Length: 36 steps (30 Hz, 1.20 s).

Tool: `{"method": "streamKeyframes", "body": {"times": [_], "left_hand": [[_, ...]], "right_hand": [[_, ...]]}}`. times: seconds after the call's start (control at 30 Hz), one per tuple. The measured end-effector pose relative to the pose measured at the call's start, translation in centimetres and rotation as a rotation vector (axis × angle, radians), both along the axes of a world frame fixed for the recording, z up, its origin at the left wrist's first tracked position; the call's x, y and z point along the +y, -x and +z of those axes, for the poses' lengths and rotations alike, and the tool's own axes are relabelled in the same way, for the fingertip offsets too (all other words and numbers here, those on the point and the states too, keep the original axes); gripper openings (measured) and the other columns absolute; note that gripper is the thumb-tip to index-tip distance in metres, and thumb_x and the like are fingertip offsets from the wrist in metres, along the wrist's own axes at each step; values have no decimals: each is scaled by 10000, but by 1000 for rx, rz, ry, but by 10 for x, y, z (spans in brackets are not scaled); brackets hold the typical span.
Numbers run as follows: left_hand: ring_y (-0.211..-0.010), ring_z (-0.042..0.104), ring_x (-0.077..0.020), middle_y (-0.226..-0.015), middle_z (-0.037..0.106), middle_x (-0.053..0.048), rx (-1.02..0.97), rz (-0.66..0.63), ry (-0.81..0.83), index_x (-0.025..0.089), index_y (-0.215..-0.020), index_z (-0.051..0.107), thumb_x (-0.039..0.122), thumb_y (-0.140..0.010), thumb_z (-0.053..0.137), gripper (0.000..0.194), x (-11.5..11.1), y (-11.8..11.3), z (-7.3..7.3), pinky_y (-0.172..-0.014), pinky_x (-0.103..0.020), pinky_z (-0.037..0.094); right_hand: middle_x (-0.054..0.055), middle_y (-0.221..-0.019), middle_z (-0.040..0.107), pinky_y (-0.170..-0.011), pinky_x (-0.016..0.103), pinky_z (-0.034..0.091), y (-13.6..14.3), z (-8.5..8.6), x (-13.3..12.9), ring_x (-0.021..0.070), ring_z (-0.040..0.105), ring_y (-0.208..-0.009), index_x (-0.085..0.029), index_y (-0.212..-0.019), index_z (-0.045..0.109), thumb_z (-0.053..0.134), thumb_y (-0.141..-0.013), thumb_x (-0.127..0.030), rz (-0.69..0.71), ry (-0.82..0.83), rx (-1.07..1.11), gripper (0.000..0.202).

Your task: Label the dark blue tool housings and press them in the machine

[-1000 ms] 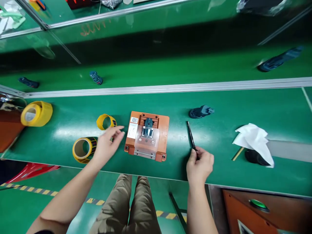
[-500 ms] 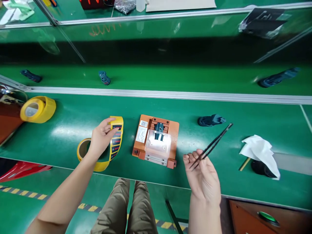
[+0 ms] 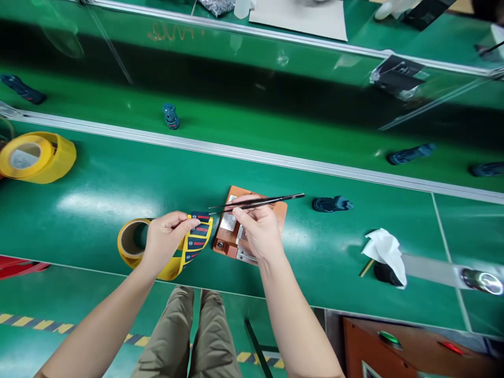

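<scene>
My left hand (image 3: 168, 236) pinches the end of a yellow strip of dark BOSCH labels (image 3: 198, 242), which curls from a label roll (image 3: 132, 242) lying beside the wrist. Between the fingers of my right hand (image 3: 258, 226) is a pair of black tweezers (image 3: 271, 200). Their tips point left and meet the edge of the top label; whether they grip it I cannot tell. Under my right hand sits an orange fixture (image 3: 280, 212), partly covered by hand and wrist. The part in the fixture is hidden.
Another yellow roll (image 3: 39, 157) stands at the left. A dark blue tool housing (image 3: 333, 203) lies right of the fixture, with more beyond the metal rail (image 3: 220, 150). Farther right, a white cloth (image 3: 385, 252) drapes over a black object.
My right hand has swung left with the tweezers, from beside the fixture to over it, bringing the tips to the label strip. The whole view has shifted and tilted.
</scene>
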<state>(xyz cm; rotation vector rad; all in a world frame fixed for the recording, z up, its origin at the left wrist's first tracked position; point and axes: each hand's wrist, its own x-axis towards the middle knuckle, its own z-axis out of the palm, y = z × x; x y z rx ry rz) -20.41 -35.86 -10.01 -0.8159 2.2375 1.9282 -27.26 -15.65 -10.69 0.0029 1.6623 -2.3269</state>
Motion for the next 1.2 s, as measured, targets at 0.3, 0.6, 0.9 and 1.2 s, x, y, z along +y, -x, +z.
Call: {"method": "streamKeyframes", "body": {"times": [0.3,0.6,0.9,1.2], "left_hand": [[-637,610,-145,-678,686,-5,57,-52,132,173,-730,727,478,-742,778,309,3,2,0,-586,-233,484],[-892,727,-258,-1055,763,-109,48,-323,788,163,-1243,674,586,-942,489,551,2,47,-11,-779,-344,532],[-1010,664,-314,-1091,705,-161,383,-493,1097,173,-1369,585,467,-934,621,526,29,45,-24,-876,-450,512],[-1351,495,-342,-1406,623,-144,723,-996,938,172,-1373,574,278,-932,662,462,104,-26,-40,-1089,-516,404]], "right_hand": [[9,-833,741,-763,317,567,8,2,-7,167,687,-778,-235,-876,730,843,-767,-401,96,-61,-20,228],[6,-808,704,-648,288,524,6,3,51,152,640,-705,-232,-877,704,818,-793,-404,-104,-254,49,223],[1,-838,720,-768,310,549,-5,-23,118,167,677,-807,-243,-876,698,829,-787,-402,-193,-247,10,225],[12,-885,738,-803,332,540,-9,-40,125,184,693,-841,-240,-904,687,796,-831,-407,-163,-227,17,212]]}}
